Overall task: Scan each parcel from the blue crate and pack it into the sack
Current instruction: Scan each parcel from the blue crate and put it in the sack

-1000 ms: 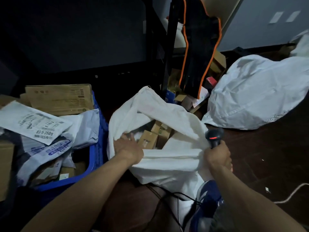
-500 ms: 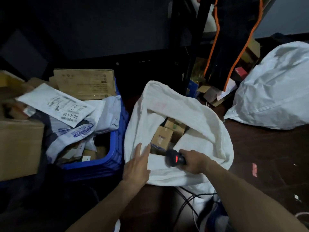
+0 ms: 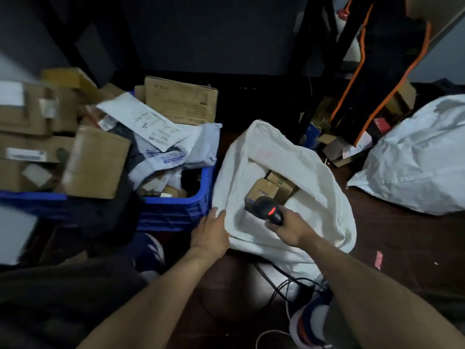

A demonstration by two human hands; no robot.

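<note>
Where my left hand (image 3: 210, 234) rests: rim of white cloth sack (image 3: 327, 197), fingers together.
Right hand (image 3: 292, 227): fingers curled round black handheld scanner (image 3: 268, 210).

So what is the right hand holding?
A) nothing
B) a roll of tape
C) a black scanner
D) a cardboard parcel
C: the right hand grips a scanner, black with a red light, above the open sack.
</note>
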